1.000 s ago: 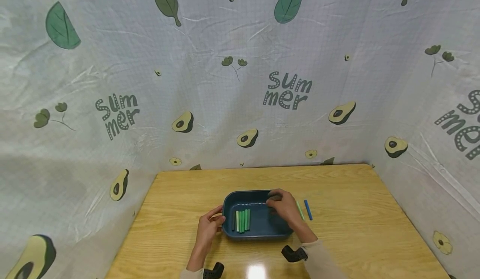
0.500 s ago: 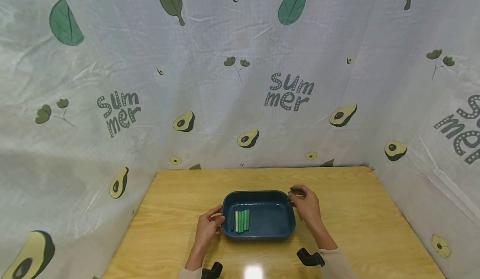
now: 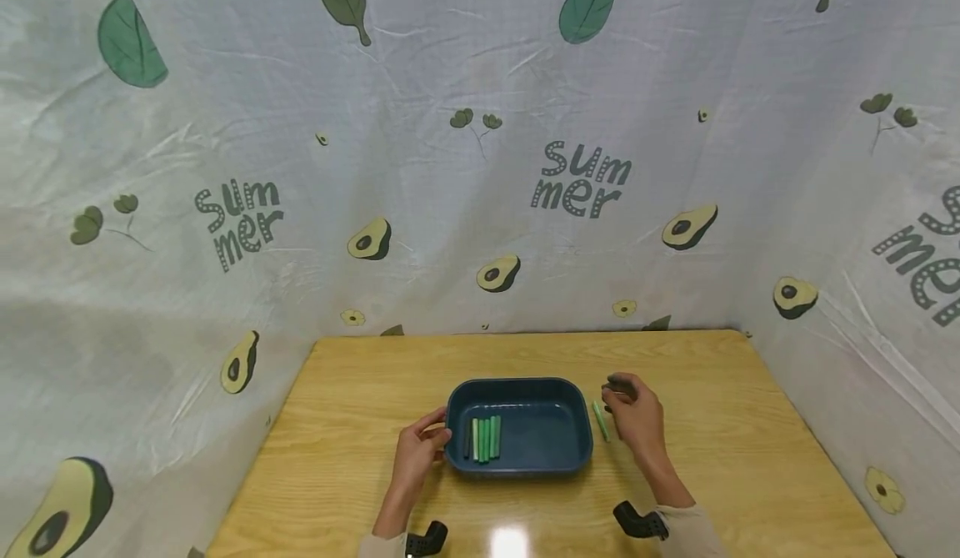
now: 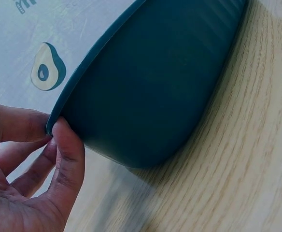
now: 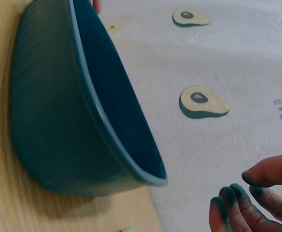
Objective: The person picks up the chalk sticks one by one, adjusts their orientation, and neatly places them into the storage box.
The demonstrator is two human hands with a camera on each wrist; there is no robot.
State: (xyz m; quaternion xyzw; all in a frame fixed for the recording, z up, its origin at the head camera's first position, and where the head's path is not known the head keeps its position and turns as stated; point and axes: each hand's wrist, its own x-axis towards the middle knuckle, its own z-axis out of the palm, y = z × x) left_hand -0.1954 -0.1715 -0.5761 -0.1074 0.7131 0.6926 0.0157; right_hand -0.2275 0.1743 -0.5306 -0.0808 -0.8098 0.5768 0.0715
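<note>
A dark teal plastic tray [image 3: 543,439] stands on the table. My left hand [image 3: 416,456] pinches its left rim between thumb and fingers, plain in the left wrist view. Inside, at the left, several chalk-like sticks [image 3: 484,439] lie side by side, dark to light green. To the right of the tray my right hand [image 3: 636,414] hovers with fingers loosely bent. In the right wrist view its fingertips [image 5: 221,208] are stained dark green, and thumb and fingers stand apart with nothing between them. A light green stick [image 3: 601,421] lies between tray and right hand.
The wooden table [image 3: 360,374] reaches back to a pale curtain [image 3: 420,174] printed with avocados, leaves and lettering. The curtain also encloses the left and right sides. Each wrist bears a black camera mount [image 3: 640,520].
My right hand has moved from over the tray's right part to the table beyond its right side. The blue stick seen earlier there is now hidden. My left hand keeps its hold.
</note>
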